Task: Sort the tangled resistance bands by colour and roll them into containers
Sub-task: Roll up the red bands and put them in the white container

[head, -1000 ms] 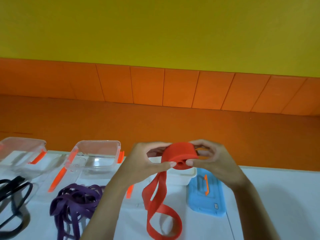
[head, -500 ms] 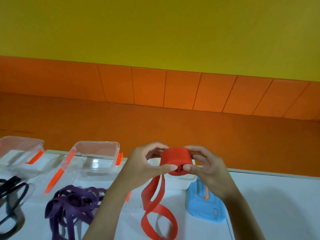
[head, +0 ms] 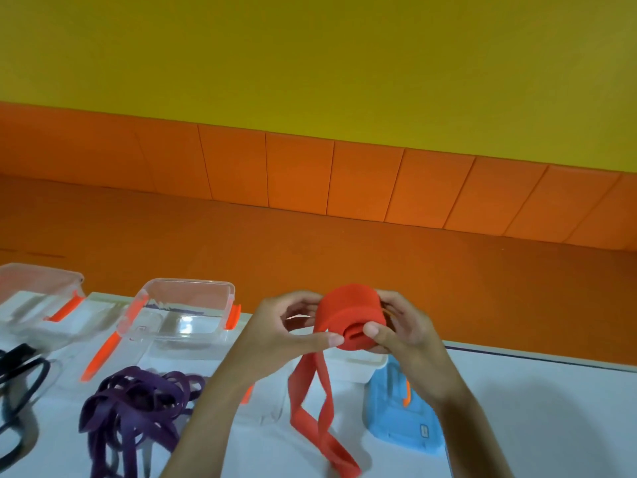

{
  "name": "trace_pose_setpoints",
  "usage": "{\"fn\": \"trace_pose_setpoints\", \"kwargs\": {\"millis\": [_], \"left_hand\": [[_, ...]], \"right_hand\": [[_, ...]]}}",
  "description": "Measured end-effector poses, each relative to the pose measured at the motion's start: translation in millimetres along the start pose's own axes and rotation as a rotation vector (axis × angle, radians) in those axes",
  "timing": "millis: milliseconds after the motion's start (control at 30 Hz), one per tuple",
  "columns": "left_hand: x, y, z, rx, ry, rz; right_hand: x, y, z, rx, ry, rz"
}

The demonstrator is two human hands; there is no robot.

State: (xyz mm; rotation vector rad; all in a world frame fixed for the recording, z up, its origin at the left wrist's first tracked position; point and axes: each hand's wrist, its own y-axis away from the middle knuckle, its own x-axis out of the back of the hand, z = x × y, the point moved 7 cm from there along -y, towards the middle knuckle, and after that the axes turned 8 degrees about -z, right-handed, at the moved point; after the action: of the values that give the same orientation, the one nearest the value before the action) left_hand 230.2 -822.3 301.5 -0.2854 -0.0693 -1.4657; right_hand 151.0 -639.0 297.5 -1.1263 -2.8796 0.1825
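- Table: white surface that carries every item. An orange and yellow wall stands behind it.
- Left tub and middle tub: clear, lids off, at the far left of the table.
- White tub: directly below the hands. Its contents are hidden.
- Purple bands: loose tangle on the near side, left of the hands.
- Black bands: at the left edge, partly out of view.
- Lid: blue, lying flat just right of the white tub.
- Left hand: thumb pressed on the near face of the coil, fingers curled round its far side.
- Right hand: thumb at the coil's core, fingers wrapped round the far side.
- Red band: held in the air above the white tub, mostly wound into a coil.
- Tail: unwound end, hanging twisted down to the table.
- Handling (judgement): the band looks light, soft, elastic and grippy.
  - The coil is likely to spring loose if released.
  - Pinch it across the flat faces, with one thumb on the core.
  - Hold light tension on the tail.
  - Untwist the tail before winding it on.
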Motion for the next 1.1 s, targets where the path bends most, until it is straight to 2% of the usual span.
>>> {"fn": "trace_pose_setpoints", "kwargs": {"millis": [67, 133, 300, 367, 500, 600, 700, 767, 1000, 1100], "left_hand": [[1.4, -1.0, -2.6, -0.011, 0.106, 0.040], [5.8, -0.6, -2.8, -0.010, 0.112, 0.083], [8.9, -2.8, 8.5, -0.029, -0.127, -0.002], [4.4, -7.1, 11.7, -0.054, -0.068, 0.010], [-5.5, -15.3, 7.5, -0.067, 0.208, 0.125], [2.3, -17.5, 10.6, -0.066, 0.141, 0.110], [10.1, -15.2, 12.5, -0.069, 0.059, 0.057], [8.0, -16.1, 10.8, -0.051, 0.038, 0.034], [-0.8, -15.5, -3.5, 0.062, 0.175, -0.044], [7.8, -12.6, -3.0, 0.042, 0.116, 0.024]], "right_hand": [[-3.8, -1.7, 10.3, 0.021, -0.144, 0.026], [-8.6, -3.7, 21.4, 0.001, -0.250, 0.023], [6.8, -5.4, 15.0, -0.045, 0.014, -0.041], [12.7, -6.7, 5.0, -0.009, 0.003, -0.022], [9.8, -9.2, -1.3, 0.102, -0.136, 0.114], [3.6, -8.4, 6.7, 0.054, -0.199, 0.059], [8.9, -6.4, 0.2, -0.019, 0.063, -0.035], [14.4, -7.8, -4.3, -0.029, 0.131, -0.056], [14.8, -10.0, 4.8, 0.044, -0.140, 0.088], [9.5, -10.2, 12.2, 0.009, -0.128, 0.026]]}}
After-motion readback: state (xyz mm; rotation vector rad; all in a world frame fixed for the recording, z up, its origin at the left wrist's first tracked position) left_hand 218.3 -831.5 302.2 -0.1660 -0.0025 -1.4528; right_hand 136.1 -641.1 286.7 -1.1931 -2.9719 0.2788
